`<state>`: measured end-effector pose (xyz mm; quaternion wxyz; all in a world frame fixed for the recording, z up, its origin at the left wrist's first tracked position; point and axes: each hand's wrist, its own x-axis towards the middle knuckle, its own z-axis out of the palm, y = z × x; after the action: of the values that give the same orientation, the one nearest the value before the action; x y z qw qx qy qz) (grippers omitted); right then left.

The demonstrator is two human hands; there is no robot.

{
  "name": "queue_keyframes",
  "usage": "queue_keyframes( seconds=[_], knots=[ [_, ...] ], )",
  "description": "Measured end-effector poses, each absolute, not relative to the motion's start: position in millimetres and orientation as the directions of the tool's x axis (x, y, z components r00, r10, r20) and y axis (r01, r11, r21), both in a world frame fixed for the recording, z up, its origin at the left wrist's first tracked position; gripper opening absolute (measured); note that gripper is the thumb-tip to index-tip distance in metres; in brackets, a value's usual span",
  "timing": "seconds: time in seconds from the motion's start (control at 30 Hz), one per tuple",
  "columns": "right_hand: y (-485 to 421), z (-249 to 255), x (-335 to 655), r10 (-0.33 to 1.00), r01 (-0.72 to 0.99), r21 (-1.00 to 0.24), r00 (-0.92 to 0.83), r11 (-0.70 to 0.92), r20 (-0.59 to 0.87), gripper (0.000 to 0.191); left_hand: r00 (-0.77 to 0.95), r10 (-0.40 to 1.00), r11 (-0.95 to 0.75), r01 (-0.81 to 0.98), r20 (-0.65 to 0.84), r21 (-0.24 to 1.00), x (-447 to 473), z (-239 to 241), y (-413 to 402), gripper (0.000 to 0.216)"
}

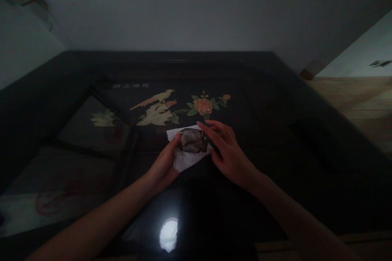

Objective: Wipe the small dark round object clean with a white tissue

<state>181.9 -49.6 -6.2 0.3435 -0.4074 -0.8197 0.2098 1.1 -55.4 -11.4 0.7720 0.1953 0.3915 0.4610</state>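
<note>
Lying across the whole lower view: a black lacquered table [306, 138] with a glossy top, dimly lit. At nine o'clock on its surface, a pale leaf motif [103, 118] set in a side panel; a bright round light reflection [168, 234] shows at six o'clock near the front edge. Left hand [163, 163]: enters from seven o'clock, fingers curled narrowly around the left end of a small dark glassy object [192, 140], thumb tip at its upper left corner, palm pressed against the white cloth [183, 159] beneath it. The object sits at table centre, just below the inlaid picture, wrapped partly in that cloth; what exactly it is cannot be told in the gloom. Inlay, at twelve o'clock from the hands: a cream-coloured bird [154, 98] on a branch, then an orange flower [203, 106] with green leaves, a line of characters above. Right hand [228, 153]: enters from five o'clock, fingers extended and close together, fingertips resting on the object's right end, a ring on one finger. At two o'clock, off the table, a wooden floor [364, 106].
</note>
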Motion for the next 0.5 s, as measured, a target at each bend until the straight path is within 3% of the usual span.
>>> queue_keyframes(
  seconds=[0.1,0.17,0.3,0.4,0.5],
  knots=[
    [-51.0,-8.1,177.8,0.939,0.317,-0.898,-0.262,0.304,0.225,0.047,0.123,0.912,0.394,-0.527,-0.391,0.753,-0.6,-14.4,-55.7,0.044],
    [-52.7,-12.7,173.2,0.96,0.107,-0.992,-0.277,0.067,0.034,0.037,0.015,0.943,0.304,-0.453,-0.334,0.838,-3.8,-20.1,-57.4,0.05],
    [-58.2,-21.8,163.1,0.909,-0.186,-0.961,-0.399,-0.206,-0.118,0.051,-0.036,0.995,0.088,-0.146,-0.094,0.985,-9.9,-29.3,-60.8,0.058],
    [-61.2,-23.9,159.1,0.911,-0.259,-0.934,-0.392,-0.245,-0.13,0.061,0.101,0.987,-0.128,0.02,0.125,0.992,-10.7,-27.9,-61.7,0.059],
    [-62.3,-23.5,157.2,0.919,-0.29,-0.919,-0.364,-0.268,-0.153,0.069,0.183,0.962,-0.218,0.06,0.204,0.974,-10.8,-24.8,-62.3,0.059]
  ],
)
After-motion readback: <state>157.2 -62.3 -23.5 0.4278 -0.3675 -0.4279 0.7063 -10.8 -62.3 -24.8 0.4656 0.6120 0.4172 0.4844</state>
